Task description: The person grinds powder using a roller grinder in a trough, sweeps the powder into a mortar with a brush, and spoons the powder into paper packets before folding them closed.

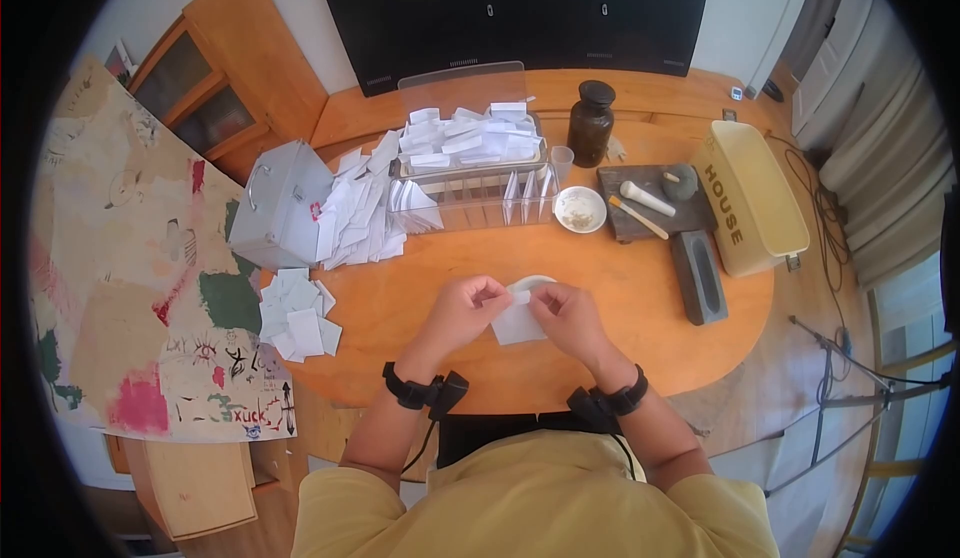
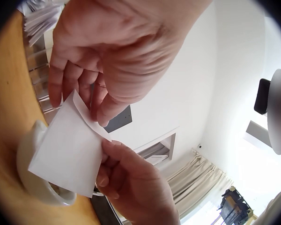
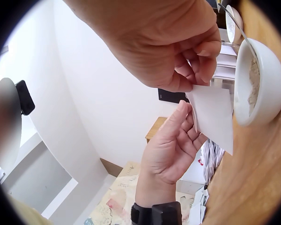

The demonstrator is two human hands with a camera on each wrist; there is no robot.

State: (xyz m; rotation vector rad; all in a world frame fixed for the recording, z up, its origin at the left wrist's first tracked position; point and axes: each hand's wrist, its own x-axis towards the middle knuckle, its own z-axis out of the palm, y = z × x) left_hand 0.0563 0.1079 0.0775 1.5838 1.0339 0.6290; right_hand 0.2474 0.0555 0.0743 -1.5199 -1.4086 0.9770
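Both hands hold a small white paper packet (image 1: 516, 329) by its folded top edge, low over the table. My left hand (image 1: 464, 310) pinches one top corner between thumb and fingers. The other corner is pinched by my right hand (image 1: 571, 320). In the left wrist view, the packet's top edge shows a narrow fold between the fingertips. Right behind the packet stands a white bowl (image 3: 275, 84), partly hidden by it in the head view. Pale brown powder (image 3: 254, 86) and a thin-handled utensil (image 3: 239, 26) are in the bowl.
Loose white packets (image 1: 300, 320) lie at left beside a metal case (image 1: 283, 203). A clear divided box (image 1: 475, 203) full of packets stands behind. To the right are a small dish (image 1: 580, 209), brown jar (image 1: 592, 128), dark stone slab (image 1: 640, 220), stone trough (image 1: 699, 283) and yellow bin (image 1: 765, 208).
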